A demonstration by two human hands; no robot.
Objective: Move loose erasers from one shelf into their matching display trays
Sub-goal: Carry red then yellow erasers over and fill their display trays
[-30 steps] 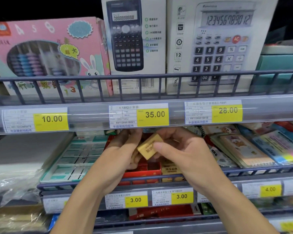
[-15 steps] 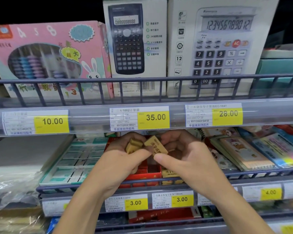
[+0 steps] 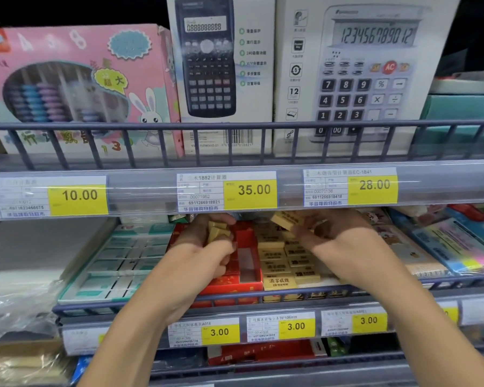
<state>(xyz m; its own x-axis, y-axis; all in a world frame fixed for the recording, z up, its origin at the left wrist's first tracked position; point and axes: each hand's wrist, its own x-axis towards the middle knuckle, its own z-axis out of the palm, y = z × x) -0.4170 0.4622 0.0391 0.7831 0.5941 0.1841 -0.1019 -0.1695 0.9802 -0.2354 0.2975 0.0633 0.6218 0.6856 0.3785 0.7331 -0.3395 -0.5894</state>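
You have two hands in view: your left hand (image 3: 207, 247) grips two or three yellow erasers (image 3: 218, 233), your right hand (image 3: 344, 241) one eraser (image 3: 287, 220). At twelve o'clock stand two calculator boxes (image 3: 221, 74) and one pink abacus box (image 3: 76, 88). Six yellow price tags (image 3: 253, 189) show.

Both forearms are extended forward and upward under the upper shelf rail. The left hand (image 3: 204, 247) is curled, and a few erasers (image 3: 218, 232) are gripped in it. One eraser (image 3: 287, 220) is pinched at the fingertips of the right hand (image 3: 344, 241) (wrist bent slightly inward). The hands are held apart.
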